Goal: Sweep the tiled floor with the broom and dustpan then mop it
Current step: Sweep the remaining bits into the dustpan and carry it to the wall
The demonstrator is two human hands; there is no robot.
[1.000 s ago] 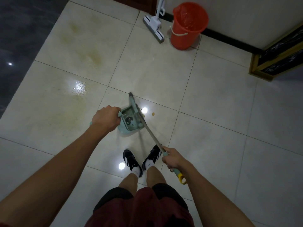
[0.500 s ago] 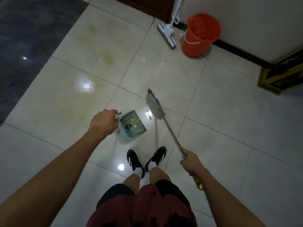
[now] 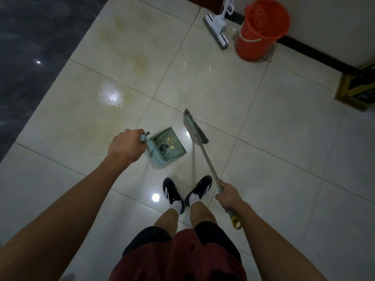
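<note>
Since half a second ago the pale green long-handled broom (image 3: 195, 133) has drawn a little further from the pale green plastic dustpan (image 3: 170, 148), leaving a clear strip of tile between them. Its long axis runs from the yellow loop at the handle's end, low on the right, up and leftward to the bristle head, which lies just right of the dustpan's open mouth. That mouth faces up and to the right, and small yellowish scraps and a dark lump lie in the pan. Fingers of the right hand (image 3: 229, 196) wrap the broom handle near its top, arm stretched forward. Curled over the dustpan's upright handle, the left hand (image 3: 126, 146) grips it, forearm extended. Cream glossy floor tiles (image 3: 203, 78) lie beneath; a white flat mop (image 3: 217, 30) and an orange plastic bucket (image 3: 261, 29) stand near the far wall.
</note>
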